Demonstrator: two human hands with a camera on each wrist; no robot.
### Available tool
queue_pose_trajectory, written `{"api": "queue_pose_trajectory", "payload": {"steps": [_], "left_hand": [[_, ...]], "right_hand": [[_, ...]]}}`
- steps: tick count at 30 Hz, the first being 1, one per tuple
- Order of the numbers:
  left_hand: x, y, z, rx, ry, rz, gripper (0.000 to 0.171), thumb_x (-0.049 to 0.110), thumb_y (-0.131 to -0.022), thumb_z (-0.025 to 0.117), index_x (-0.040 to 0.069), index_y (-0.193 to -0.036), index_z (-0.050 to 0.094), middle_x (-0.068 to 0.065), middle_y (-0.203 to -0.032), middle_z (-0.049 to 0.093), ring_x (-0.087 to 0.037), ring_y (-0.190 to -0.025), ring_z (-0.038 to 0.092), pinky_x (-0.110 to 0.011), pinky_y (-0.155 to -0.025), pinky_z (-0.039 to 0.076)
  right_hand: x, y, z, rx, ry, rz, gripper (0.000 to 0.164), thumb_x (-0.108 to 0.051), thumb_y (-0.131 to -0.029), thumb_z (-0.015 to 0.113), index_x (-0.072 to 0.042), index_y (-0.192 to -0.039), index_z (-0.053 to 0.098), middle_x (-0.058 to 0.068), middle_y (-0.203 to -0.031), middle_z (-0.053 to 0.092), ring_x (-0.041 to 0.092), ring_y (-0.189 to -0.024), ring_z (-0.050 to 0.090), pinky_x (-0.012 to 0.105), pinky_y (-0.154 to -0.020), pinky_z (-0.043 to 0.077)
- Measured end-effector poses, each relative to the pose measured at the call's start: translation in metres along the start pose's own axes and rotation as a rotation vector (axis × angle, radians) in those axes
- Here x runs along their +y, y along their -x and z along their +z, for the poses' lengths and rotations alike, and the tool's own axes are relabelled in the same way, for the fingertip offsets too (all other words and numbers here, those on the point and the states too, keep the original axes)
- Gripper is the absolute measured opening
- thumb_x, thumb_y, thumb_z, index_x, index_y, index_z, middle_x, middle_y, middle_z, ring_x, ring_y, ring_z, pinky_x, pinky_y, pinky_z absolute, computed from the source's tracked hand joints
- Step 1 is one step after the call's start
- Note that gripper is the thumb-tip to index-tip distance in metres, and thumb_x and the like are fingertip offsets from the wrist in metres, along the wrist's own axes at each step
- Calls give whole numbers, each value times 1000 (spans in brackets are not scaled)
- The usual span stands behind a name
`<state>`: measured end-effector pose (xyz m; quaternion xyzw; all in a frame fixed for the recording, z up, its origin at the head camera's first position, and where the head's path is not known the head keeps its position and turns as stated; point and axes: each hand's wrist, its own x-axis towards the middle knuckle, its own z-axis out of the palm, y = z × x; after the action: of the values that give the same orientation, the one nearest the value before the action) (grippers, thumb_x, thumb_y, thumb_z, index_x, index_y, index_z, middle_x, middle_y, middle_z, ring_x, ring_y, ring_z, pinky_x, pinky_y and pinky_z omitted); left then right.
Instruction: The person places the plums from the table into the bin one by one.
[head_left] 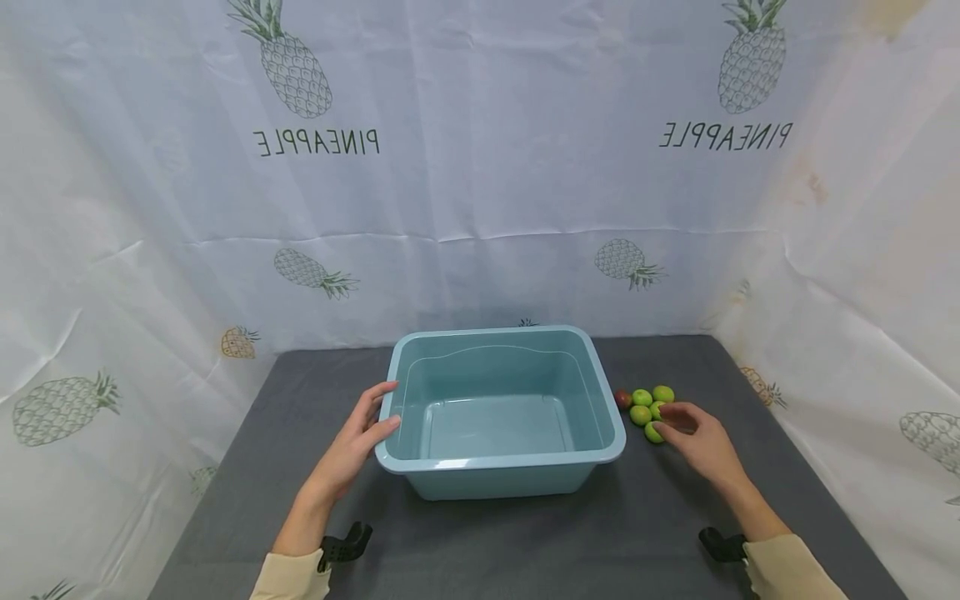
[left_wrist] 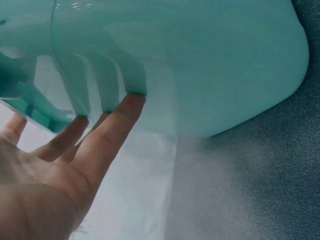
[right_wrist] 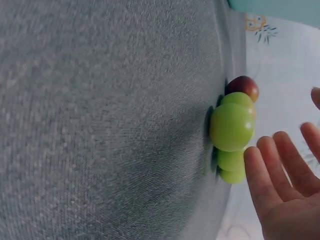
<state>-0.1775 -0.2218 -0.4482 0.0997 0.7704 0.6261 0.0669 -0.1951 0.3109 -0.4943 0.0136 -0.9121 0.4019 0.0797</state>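
Basin (head_left: 495, 421), just one, stands on the desk (head_left: 480, 550), mouth up, long axis running left to right; left hand (head_left: 351, 450) touches its left side, fingers spread; right hand (head_left: 702, 442), fingers parted, hovers beside five green fruits (head_left: 641, 415) and one red fruit (head_left: 622, 399)

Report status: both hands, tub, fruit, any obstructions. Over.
Left hand touching blue tub's left side. Right hand near green fruits, holding nothing. Red fruit beside them, none in tub. Nothing seen blocking right hand.
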Motion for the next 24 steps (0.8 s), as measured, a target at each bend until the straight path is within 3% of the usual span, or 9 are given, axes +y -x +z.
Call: {"api": "queue_pose_trajectory", "payload": {"steps": [6, 12, 18, 24], "left_hand": [[0, 0, 0, 6, 1, -4, 59, 29, -105, 56, 24, -156, 27, -18, -163, 21, -46, -141, 36, -57, -98, 46], [0, 1, 1, 10, 4, 1, 58, 28, -105, 56, 24, -156, 27, -19, -162, 23, -46, -139, 40, -55, -96, 47], [-1, 1, 1, 11, 11, 5, 58, 28, -105, 56, 24, -156, 28, -19, -162, 22, -47, -139, 39, -56, -96, 47], [-2, 1, 2, 11, 15, 18, 58, 26, -105, 56, 23, -156, 28, -19, -162, 23, -47, -139, 39, -56, -96, 48]], "right_hand": [[7, -5, 4, -44, 40, 48, 45, -27, -97, 72, 6, -126, 62, 26, -122, 65, 41, -110, 62, 44, -84, 51], [10, -6, 6, -52, 82, 50, 41, -23, -95, 72, 7, -122, 64, 28, -119, 63, 43, -107, 61, 54, -86, 48], [14, -9, 7, -73, 123, 40, 41, -20, -93, 74, 10, -120, 63, 30, -117, 59, 43, -104, 59, 59, -88, 45], [24, -10, 7, -119, 160, 45, 41, -21, -92, 76, 7, -119, 64, 27, -114, 65, 41, -101, 62, 55, -84, 48]]}}
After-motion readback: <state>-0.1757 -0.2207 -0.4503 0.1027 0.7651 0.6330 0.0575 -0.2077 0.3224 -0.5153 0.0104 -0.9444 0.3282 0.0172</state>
